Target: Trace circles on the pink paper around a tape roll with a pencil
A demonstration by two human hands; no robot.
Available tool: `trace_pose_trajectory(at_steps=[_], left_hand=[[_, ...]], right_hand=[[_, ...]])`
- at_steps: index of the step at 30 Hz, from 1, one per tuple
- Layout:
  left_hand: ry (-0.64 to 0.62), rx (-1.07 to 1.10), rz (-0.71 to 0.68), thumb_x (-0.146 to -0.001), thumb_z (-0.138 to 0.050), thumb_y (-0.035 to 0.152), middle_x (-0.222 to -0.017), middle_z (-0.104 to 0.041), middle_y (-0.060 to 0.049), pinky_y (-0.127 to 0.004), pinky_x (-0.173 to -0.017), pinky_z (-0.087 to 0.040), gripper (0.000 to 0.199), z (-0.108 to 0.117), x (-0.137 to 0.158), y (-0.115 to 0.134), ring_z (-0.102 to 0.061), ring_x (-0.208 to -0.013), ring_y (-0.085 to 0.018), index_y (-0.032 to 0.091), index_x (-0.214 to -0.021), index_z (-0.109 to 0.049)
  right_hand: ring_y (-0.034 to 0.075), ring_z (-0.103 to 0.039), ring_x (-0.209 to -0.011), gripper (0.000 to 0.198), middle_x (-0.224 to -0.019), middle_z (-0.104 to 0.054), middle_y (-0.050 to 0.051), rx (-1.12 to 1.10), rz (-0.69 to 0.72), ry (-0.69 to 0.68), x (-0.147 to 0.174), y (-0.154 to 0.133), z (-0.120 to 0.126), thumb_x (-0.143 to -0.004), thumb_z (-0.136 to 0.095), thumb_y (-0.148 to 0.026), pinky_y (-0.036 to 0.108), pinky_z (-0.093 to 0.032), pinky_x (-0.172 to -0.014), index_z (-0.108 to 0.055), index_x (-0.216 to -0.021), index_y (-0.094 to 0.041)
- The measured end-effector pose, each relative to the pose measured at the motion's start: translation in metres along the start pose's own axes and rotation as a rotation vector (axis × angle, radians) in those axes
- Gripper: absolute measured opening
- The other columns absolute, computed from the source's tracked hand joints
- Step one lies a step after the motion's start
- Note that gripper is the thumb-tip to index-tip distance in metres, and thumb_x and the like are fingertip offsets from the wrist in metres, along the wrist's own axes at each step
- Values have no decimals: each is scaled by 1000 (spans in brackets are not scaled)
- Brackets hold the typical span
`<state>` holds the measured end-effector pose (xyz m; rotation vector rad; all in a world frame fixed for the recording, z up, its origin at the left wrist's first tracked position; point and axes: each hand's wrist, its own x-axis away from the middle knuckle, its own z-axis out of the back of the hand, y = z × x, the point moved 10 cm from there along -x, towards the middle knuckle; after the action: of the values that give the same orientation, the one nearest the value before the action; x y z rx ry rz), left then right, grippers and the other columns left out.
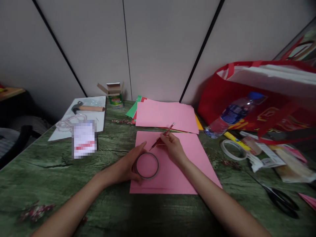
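Note:
A pink sheet of paper (187,174) lies flat on the table in front of me. On its left part rests a thin dark-rimmed ring (158,166), with pink paper showing through its middle. My left hand (132,164) curves around the ring's left side, thumb and fingers against its edge. In my right hand (172,144) is a dark red pencil (170,128), pinched near its middle. The pencil slants down to the left, its tip just above the ring's upper edge; whether it touches the paper I cannot tell.
Behind lie stacked coloured sheets (165,113). At right are a red bag (212,95), a water bottle (234,113), a tape roll (223,151) and scissors (281,199). At left are a hammer (91,108), a small open box (115,100) and a blurred-out item (84,138).

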<state>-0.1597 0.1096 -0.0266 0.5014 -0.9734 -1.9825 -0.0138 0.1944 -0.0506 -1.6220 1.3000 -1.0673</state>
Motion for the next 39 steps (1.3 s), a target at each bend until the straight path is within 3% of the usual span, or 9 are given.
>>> trace_pose_trajectory(at_steps=[3, 7, 10, 13, 20, 31, 39], left_hand=[[73, -7, -19, -56, -85, 29, -141, -40, -11, -49, -107, -31, 116, 7, -2, 0, -39, -129, -27, 32, -145, -11], [221, -107, -150, -67, -76, 44, -119, -56, -8, -45, -98, -41, 56, 26, -3, 13, -50, -115, -26, 24, -116, -57], [223, -164, -310, -77, -66, 46, -101, -63, -7, -39, -88, -48, 34, 25, -1, 31, -57, -101, -22, 21, -99, -65], [140, -250, -387, -86, -58, 40, -102, -66, -7, -37, -87, -50, 24, 11, 3, 44, -57, -102, -21, 21, -98, -66], [34, -423, -464, -93, -48, 30, -110, -67, -8, -40, -103, -44, 24, -14, 7, 54, -51, -121, -21, 18, -108, -63], [8, -398, -418, -93, -48, 29, -122, -61, -9, -41, -105, -42, 28, -17, 4, 50, -44, -127, -21, 18, -117, -58], [-16, -366, -387, -91, -51, 27, -129, -56, -9, -43, -108, -38, 23, -16, 2, 51, -38, -132, -22, 20, -110, -62]], right_hand=[[12, -64, -60, 37, -72, -68, -2, -18, 35, 43, 2, 4, 1, -63, -75, -43, 24, -52, -56, -54, -84, -20], [12, -64, -60, 36, -73, -69, -1, 2, 72, 45, 2, 3, 2, -65, -72, -41, 25, -53, -58, -52, -86, -21], [12, -64, -61, 35, -73, -70, 0, 40, 81, 41, 2, 3, 3, -66, -71, -40, 25, -54, -59, -52, -88, -21], [13, -65, -64, 34, -76, -72, 2, 88, 95, 29, 2, 2, 1, -68, -69, -40, 26, -54, -60, -52, -89, -21], [14, -66, -64, 31, -78, -73, 4, 153, 120, 0, 3, 0, -3, -70, -67, -39, 29, -53, -65, -52, -88, -20], [18, -69, -73, 23, -77, -73, 5, 283, 172, -40, 4, -4, -9, -73, -64, -36, 30, -53, -66, -51, -85, -21], [17, -68, -69, 20, -74, -72, 3, 274, 172, -11, 4, -3, -8, -74, -61, -33, 29, -52, -65, -51, -85, -22]])
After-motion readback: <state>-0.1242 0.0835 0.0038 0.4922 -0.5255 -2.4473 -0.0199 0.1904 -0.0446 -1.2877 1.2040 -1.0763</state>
